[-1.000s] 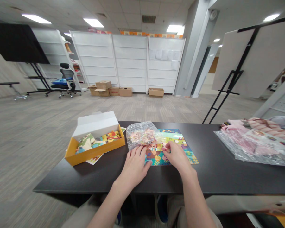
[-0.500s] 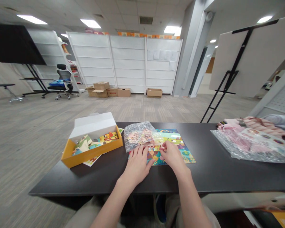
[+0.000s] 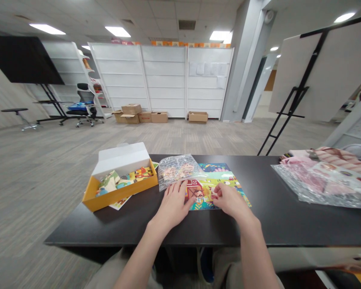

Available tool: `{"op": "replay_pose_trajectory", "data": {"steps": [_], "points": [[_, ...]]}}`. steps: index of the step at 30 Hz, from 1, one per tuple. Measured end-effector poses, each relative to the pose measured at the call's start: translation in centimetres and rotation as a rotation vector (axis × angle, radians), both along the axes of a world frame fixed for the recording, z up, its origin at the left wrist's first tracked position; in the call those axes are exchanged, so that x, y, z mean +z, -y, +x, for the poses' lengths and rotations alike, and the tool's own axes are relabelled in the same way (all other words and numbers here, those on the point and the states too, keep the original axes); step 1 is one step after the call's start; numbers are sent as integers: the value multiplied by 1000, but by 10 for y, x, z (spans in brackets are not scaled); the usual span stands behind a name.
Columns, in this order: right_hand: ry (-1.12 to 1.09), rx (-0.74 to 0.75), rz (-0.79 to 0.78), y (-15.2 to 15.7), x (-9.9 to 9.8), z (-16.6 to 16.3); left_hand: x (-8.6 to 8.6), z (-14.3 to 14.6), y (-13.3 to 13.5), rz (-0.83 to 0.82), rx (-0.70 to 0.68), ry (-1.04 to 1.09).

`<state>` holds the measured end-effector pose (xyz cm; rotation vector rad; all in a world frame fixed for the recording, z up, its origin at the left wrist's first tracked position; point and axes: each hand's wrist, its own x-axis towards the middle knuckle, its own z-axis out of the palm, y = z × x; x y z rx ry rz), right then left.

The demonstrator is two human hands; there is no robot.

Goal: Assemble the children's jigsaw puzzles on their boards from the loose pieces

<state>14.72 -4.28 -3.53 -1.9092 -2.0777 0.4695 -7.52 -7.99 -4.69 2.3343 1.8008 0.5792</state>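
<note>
My left hand [image 3: 175, 202] lies flat with its fingers stretched at the left edge of a colourful farm picture board [image 3: 203, 193], which shows a red barn and a green field. Its fingertips meet the lower edge of a clear plastic bag [image 3: 180, 166] that holds small printed pieces and overlaps the board's upper left. On the board's right half rests my right hand [image 3: 230, 198], thumb and fingers pinched together. Whatever is between those fingertips is too small to make out. To the left stands an open yellow box [image 3: 123, 192] of puzzle pieces [image 3: 136, 174].
Printed cards [image 3: 120, 204] stick out from under the yellow box. At the right end of the dark table [image 3: 198, 226] lie a large clear plastic bag [image 3: 315, 184] and pink striped fabric [image 3: 339, 156]. Beyond the table stands a board on an easel [image 3: 291, 108].
My right hand has moved right across the board, still pinched. More of the red barn now shows beside my left hand, which stays flat. The view has shifted slightly.
</note>
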Motion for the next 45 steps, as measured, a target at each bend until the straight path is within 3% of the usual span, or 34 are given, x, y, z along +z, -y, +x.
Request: {"op": "replay_pose_trajectory", "data": {"steps": [5, 13, 15, 19, 21, 26, 38, 45], "points": [[-22, -5, -59, 4, 1, 21, -1, -7, -6, -24, 28, -8], [-247, 140, -152, 9, 9, 40, 0, -8, 1, -10, -25, -23], [-249, 82, -91, 6, 12, 45, 1, -6, 6, -3, -72, -24], [-42, -270, 180, -5, 6, 66, 1, -5, 14, -19, -133, -70], [16, -337, 190, -10, -2, 76, 1, -5, 17, -17, -135, -98], [-39, -295, 126, -10, -12, 84, 3, -6, 24, -45, -141, -131], [-72, -313, 108, -10, -4, 76, 9, -29, 33, -90, -198, -86], [-390, -361, 240, -5, 1, 79, 11, -31, 31, -109, -194, -43]]}}
